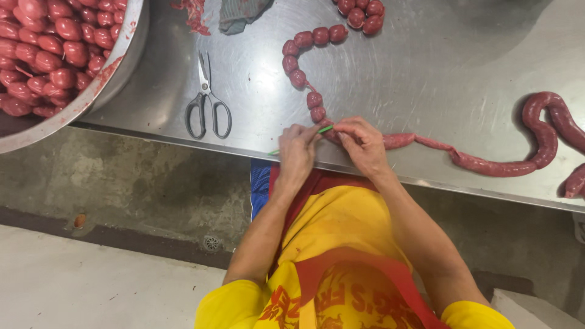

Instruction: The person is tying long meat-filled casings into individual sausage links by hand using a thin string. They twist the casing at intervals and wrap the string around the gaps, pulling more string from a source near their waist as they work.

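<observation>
A long red sausage rope lies across the steel table and ends in a chain of tied round links curving away from me. My left hand pinches a thin green string at the table's near edge. My right hand grips the sausage right where the last tied link meets the untied rope. Both hands touch at the string.
A big steel bowl heaped with tied red sausage balls sits at the left. Scissors lie on the table beside it. A grey rag and more links lie at the far edge. Concrete floor below.
</observation>
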